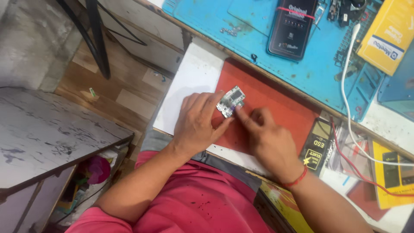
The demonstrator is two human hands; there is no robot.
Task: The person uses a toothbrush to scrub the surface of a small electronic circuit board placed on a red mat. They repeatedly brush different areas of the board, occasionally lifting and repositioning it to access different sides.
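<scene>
Left hand (196,125), centre of frame: fingers curled around a small circuit board (230,101), gripping it by its lower-left edge, thumb underneath. Board is silver-green with a pale rectangular part on top, tilted, held just above the red mat (276,103).

Right hand (265,133), just right of centre: mostly clenched, index finger extended, tip touching the board's lower-right edge. Not grasping anything; only the fingertip makes contact. Red thread bracelet (297,179) on that wrist.

Red mat lies on a white sheet (189,82) on the desk (379,114); both hands are over it.

Upper part of frame: blue work mat (224,17) with a dark phone box (291,28) lying on it, a red band around the box's top. A few small screws (230,31) sit left of the box, well apart from the hands.

Upper right: yellow box (388,34), partly cut off by the frame edge. White cable (347,86) runs down from there across the blue mat to the right edge.

Right of the right hand: black-and-yellow packet (317,146), near the wrist. Red wire (345,155) trails past it toward lower right.

Left side: grey marbled side table (47,133), wooden floor (112,86) behind it. Bottom: person's red shirt (194,207).
</scene>
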